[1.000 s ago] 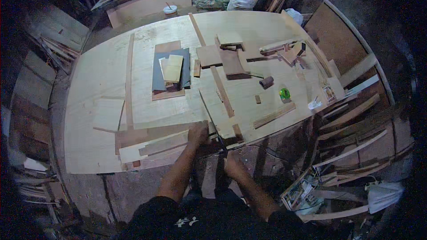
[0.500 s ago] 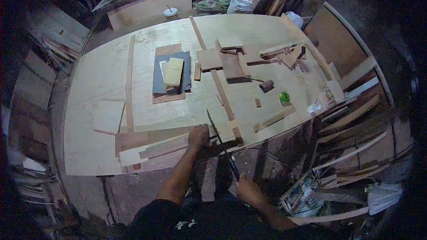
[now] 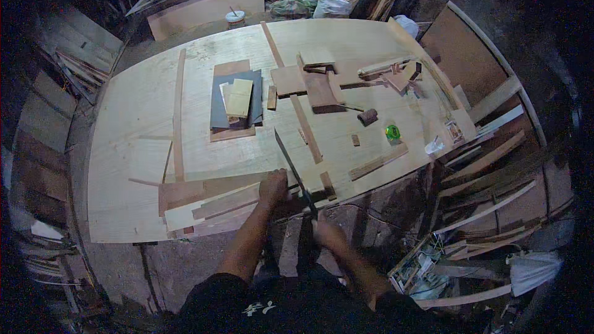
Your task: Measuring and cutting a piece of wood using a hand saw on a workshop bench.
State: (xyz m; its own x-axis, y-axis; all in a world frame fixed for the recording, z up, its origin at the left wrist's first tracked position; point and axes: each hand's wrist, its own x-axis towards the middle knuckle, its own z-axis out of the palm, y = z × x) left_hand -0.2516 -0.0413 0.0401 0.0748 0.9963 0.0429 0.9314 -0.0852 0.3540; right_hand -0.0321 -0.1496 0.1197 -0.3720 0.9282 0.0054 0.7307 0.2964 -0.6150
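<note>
The right hand point(image 3: 329, 233) is wrapped around the handle of a saw point(image 3: 296, 173) at the table's point(image 3: 136, 117) near edge, the blade slanting far and left over the top. Just left of the blade, the left hand point(image 3: 273, 185) looks curled; from here I can't tell what it grips. Strips point(image 3: 229, 201) lie left of it, a green tape measure point(image 3: 393, 132) well right.
</note>
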